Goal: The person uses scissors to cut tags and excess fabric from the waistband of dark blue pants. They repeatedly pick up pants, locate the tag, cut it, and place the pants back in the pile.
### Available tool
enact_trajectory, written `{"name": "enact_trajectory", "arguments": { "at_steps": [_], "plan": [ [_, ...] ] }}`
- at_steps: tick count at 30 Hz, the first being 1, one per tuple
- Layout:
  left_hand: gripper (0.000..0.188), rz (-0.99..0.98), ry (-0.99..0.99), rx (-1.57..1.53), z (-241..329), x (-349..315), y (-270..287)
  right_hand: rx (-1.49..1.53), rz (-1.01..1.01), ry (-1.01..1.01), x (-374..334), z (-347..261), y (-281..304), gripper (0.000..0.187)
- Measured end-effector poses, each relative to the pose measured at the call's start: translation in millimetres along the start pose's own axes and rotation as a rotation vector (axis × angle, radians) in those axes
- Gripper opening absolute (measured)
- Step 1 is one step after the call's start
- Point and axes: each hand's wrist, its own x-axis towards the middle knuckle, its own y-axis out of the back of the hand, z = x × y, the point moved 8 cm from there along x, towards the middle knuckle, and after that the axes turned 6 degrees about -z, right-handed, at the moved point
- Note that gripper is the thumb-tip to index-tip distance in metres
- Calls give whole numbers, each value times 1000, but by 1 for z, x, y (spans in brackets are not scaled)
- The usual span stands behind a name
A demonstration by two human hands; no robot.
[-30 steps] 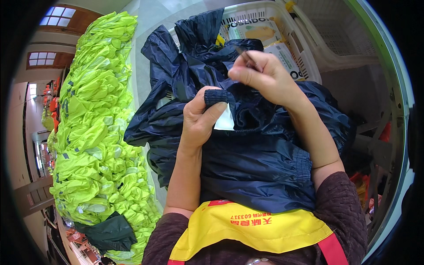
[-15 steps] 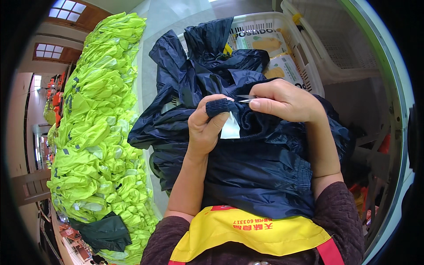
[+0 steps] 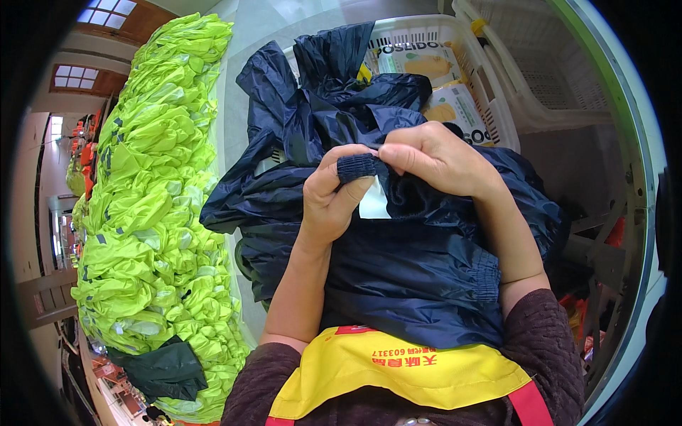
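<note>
A dark navy garment (image 3: 412, 277) of thin, shiny fabric lies heaped before me and spreads over part of a white crate. My left hand (image 3: 328, 202) is closed, pinching a ribbed navy edge (image 3: 355, 168) of it, with the fabric folded over the fingers. Below that edge hangs a blank white label (image 3: 374, 201). Right beside the left fingertips, my right hand (image 3: 447, 162) is closed with thumb and index finger together. Small thread snips are in it, their blades now mostly hidden by the fingers. An elastic gathered section lies near my right forearm.
A long pile of neon yellow-green garments (image 3: 153, 234) fills the left side, with a dark green cloth (image 3: 167, 369) on its near end. Behind the navy fabric, the white crate (image 3: 501, 106) holds printed packages (image 3: 419, 64). Another white plastic basket (image 3: 554, 71) stands at the far right.
My right hand has moved slightly left, up against the left fingertips. The pointed snip blades that showed between the hands are now mostly out of sight. The left hand keeps its hold.
</note>
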Motion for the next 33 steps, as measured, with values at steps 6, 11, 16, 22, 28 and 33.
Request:
{"name": "enact_trajectory", "arguments": {
  "at_steps": [6,11,16,22,28,33],
  "plan": [
    [17,-6,-48,-22,0,1,0,213,201,55,2,10,14,32],
    [17,31,-64,65,0,1,2,340,121,9,2,9,1,21],
    [15,5,-45,89,-1,2,1,180,303,78,-3,1,12,16],
    [13,-23,64,-68,-5,0,-2,133,394,189,-9,-5,25,17],
    [16,-68,13,98,-2,6,-9,-165,334,305,-6,-28,-4,22],
    [13,-26,142,-42,-9,1,-6,-133,528,233,-10,-16,13,14]
  ]
}}
